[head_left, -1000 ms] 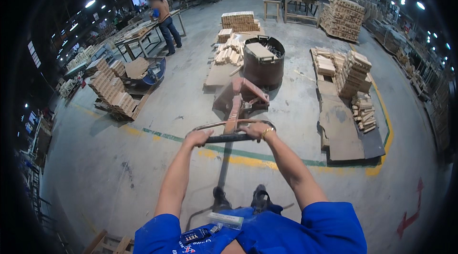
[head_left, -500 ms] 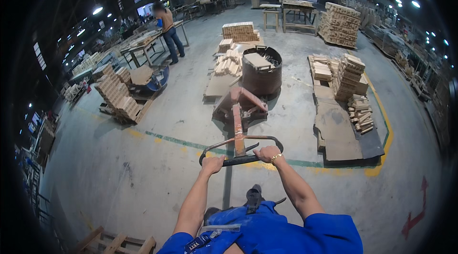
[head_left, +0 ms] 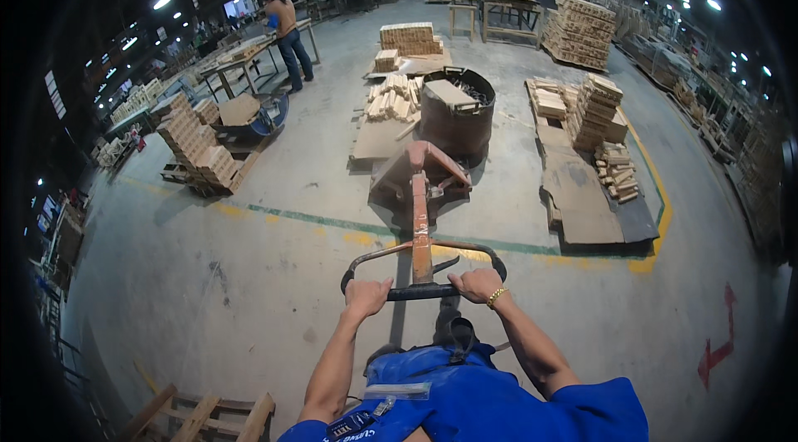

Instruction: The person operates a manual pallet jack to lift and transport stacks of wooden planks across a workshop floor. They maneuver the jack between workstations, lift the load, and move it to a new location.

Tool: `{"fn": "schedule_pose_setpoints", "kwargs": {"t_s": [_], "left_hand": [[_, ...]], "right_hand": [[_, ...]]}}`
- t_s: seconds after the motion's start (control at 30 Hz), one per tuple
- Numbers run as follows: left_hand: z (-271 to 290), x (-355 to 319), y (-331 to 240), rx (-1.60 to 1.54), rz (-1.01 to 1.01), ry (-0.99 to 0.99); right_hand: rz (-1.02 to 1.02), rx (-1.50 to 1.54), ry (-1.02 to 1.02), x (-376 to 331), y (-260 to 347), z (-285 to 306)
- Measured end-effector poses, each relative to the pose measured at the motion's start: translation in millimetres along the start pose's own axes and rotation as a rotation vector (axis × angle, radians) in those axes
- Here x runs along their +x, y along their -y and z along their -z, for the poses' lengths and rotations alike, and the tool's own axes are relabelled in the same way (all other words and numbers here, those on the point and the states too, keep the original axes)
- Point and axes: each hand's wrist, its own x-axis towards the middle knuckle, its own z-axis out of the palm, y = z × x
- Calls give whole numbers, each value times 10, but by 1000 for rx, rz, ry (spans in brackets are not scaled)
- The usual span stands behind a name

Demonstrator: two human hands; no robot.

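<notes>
An orange pallet jack point(head_left: 421, 218) stands in front of me, its looped handle close to my body. The fingers of my left hand point(head_left: 366, 296) are wrapped round the left part of the black grip bar. My right hand point(head_left: 480, 284), with a gold-coloured band at the wrist, grips the right part of that bar, beside a small dark lever. Just beyond the jack's body is a large brown drum point(head_left: 456, 120) with a flat board on top and tangled dark pieces inside. The jack's forks cannot be made out.
Left of the drum, wood pieces point(head_left: 392, 99) lie on cardboard. Stacked wood point(head_left: 594, 114) stands on a cardboard-covered pallet at right, inside a yellow floor line. More stacked blocks point(head_left: 199, 151) are at left. A bare pallet point(head_left: 204, 419) lies at lower left. A person point(head_left: 288, 39) stands at a far table.
The jack's handle has come lower and closer to me, with both hands still on it. The green and yellow floor line now appears farther ahead.
</notes>
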Motion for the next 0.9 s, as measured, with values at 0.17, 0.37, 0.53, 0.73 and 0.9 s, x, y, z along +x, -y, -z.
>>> {"fn": "schedule_pose_setpoints", "kwargs": {"t_s": [0.17,0.37,0.53,0.73,0.9], "left_hand": [[84,-229,-146,-35,-122,59],[738,-886,-35,-119,-287,88],[1891,-1023,282,-374,-419,-2],[2017,-100,660,-1453,-327,-840],[1802,334,447,-1627,-118,-1007]], "right_hand": [[-57,-5,61,-364,-71,-95],[93,0,240,-1037,258,652],[429,292,-25,-1359,210,1755],[310,1183,-571,-475,-351,1696],[268,1492,-967,79,-411,1273]]}}
